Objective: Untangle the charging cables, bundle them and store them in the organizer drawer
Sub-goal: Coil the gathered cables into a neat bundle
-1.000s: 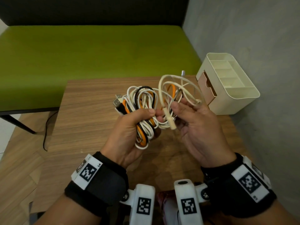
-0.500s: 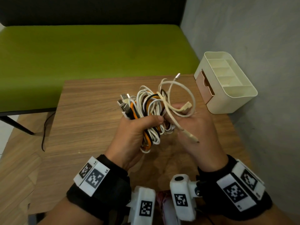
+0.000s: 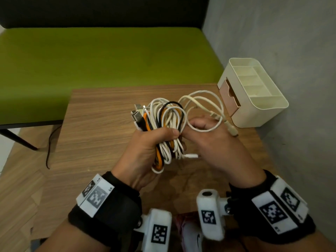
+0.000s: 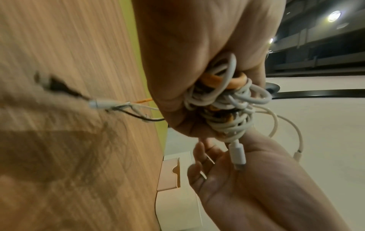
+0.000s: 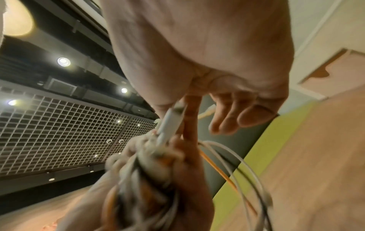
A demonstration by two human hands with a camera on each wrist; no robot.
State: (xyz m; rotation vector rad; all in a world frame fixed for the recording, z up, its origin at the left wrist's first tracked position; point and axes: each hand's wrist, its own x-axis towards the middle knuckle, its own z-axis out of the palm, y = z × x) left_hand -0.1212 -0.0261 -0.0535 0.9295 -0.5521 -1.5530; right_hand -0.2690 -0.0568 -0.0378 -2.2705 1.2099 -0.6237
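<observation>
My left hand [image 3: 145, 150] grips a tangled bundle of white, orange and black cables [image 3: 167, 117] above the wooden table [image 3: 101, 124]; USB plugs [image 3: 137, 113] stick out at its left. My right hand [image 3: 214, 142] is beside the bundle, back up, with relaxed fingers [image 4: 199, 165] and its index finger [image 5: 190, 118] touching the bundle. A cream cable loop [image 3: 205, 96] drapes across that hand, its plug [image 3: 233, 131] hanging at the right. A white connector [image 4: 238, 154] dangles from the bundle over the right palm. The cream organizer [image 3: 269, 104] stands at the table's right, its pink drawer [image 3: 228, 95] slightly pulled out.
A green bench [image 3: 109, 57] runs behind the table. A grey wall [image 3: 291, 51] stands close behind the organizer on the right. A thin black cord [image 3: 50, 142] hangs off the table's left edge.
My right hand has turned from palm up to back up and pushed in against the bundle. The cream loop now lies over it, and its plug has swung to the right.
</observation>
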